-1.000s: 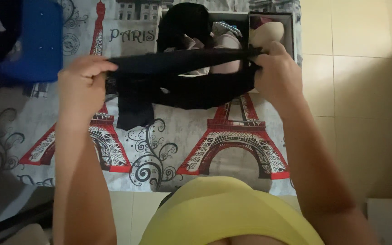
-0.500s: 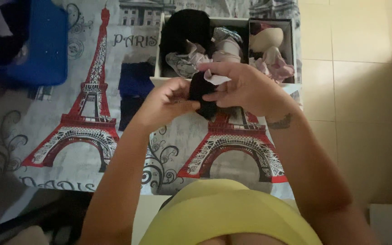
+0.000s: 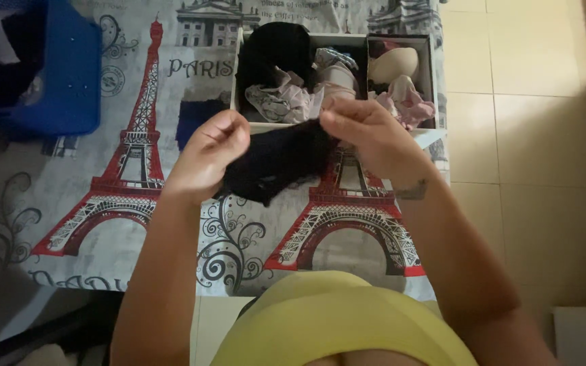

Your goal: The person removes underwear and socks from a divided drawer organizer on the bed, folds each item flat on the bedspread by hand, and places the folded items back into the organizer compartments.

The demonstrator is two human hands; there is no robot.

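Both the left hand (image 3: 206,152) and right hand (image 3: 364,132) pinch a limp black garment (image 3: 276,161) by its top edge; it looks light, soft and floppy, sagging over the printed cloth (image 3: 103,203)

At twelve o'clock sits a white rectangular box (image 3: 426,135), open-topped and split into compartments stuffed with dark and pale cloth. Over at ten o'clock, a blue plastic bin (image 3: 62,74) pokes in from the corner. No labels, signs or screens.

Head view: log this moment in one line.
left hand: holds black garment | right hand: holds same garment | garment: bunched between hands, above printed cloth | behind: divided box of clothes
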